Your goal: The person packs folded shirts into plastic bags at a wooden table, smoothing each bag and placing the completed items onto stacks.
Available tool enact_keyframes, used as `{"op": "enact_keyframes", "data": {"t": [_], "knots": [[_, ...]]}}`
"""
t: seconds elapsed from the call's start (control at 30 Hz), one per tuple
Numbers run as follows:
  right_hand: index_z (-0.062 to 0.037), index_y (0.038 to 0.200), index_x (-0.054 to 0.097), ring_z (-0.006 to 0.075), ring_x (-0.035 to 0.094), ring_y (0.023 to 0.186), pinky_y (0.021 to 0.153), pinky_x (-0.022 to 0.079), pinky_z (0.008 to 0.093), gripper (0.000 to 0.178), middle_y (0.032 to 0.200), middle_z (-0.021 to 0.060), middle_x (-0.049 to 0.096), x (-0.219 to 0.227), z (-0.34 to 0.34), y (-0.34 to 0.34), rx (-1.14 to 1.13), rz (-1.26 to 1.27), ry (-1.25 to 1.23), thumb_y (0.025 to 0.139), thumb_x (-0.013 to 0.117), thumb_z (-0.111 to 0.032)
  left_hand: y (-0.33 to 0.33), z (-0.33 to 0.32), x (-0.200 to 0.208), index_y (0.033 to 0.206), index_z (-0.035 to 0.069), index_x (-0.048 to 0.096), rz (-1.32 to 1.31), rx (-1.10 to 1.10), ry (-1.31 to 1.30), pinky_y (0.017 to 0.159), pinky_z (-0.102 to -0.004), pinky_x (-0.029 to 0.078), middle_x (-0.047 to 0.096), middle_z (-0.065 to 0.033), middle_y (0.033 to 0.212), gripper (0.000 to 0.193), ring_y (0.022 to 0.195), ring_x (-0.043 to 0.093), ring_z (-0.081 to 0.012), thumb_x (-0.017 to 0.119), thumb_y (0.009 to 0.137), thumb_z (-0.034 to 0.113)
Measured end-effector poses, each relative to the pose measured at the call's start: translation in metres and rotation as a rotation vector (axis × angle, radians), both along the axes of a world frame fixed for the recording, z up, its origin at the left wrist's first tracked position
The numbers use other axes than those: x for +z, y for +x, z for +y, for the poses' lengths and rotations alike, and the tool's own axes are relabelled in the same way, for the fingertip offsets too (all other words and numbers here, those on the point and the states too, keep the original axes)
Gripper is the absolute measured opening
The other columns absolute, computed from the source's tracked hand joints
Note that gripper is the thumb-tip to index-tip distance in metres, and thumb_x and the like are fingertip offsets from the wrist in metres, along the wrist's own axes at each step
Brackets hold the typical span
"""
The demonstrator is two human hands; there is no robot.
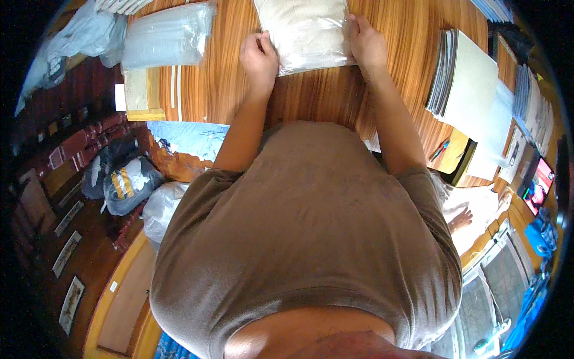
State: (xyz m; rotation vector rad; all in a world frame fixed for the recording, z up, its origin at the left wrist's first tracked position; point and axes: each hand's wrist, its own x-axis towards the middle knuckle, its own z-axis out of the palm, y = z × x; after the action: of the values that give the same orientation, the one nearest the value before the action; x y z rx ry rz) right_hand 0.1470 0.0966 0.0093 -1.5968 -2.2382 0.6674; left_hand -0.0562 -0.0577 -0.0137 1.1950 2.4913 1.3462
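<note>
A clear plastic bag (308, 36) with a flat, beige folded cloth inside lies on the wood-grain table (227, 90), partly cut off by the top of the picture. Curled fingers of my left hand (260, 60) grip the bag's left edge near its lower corner. On the opposite side, my right hand (366, 45) pinches the bag's right edge, its fingertips partly hidden. The loose plastic along the near edge is crinkled and shiny.
Flat clear plastic bags (167, 36) are piled at the left. To the right stands a stack of beige and grey folded pieces (466, 78), with a pen (439, 149) nearer me. Filled plastic bags (131, 185) rest on the left, below table height. Another person's foot (460, 220) shows at lower right.
</note>
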Motion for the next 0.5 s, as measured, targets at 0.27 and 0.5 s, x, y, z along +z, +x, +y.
{"op": "enact_keyframes", "data": {"t": [0.27,0.5], "knots": [[-0.0056,0.114,0.066,0.0493,0.071,0.084,0.084,0.057,0.0552,0.048,0.087,0.0271,0.073,-0.009,0.008,-0.006,0.005,-0.084,-0.067,0.110,0.041,-0.046,0.006,0.020,0.046,0.104,0.009,0.069,0.397,-0.063,-0.299,0.081,-0.0540,0.054,0.067,-0.0147,0.109,0.019,0.101,0.065,-0.0394,0.065,0.099,0.027],[-0.0069,0.113,0.069,0.0452,0.072,0.100,0.089,0.057,0.0538,0.042,0.103,0.0225,0.076,0.036,0.008,-0.012,0.027,-0.252,-0.151,0.108,0.048,-0.043,0.026,0.018,0.024,0.144,0.022,0.061,0.373,-0.399,-0.249,0.118,-0.0690,0.029,0.040,-0.0249,0.158,0.043,0.151,0.032,-0.0463,0.056,0.102,0.030]]}}
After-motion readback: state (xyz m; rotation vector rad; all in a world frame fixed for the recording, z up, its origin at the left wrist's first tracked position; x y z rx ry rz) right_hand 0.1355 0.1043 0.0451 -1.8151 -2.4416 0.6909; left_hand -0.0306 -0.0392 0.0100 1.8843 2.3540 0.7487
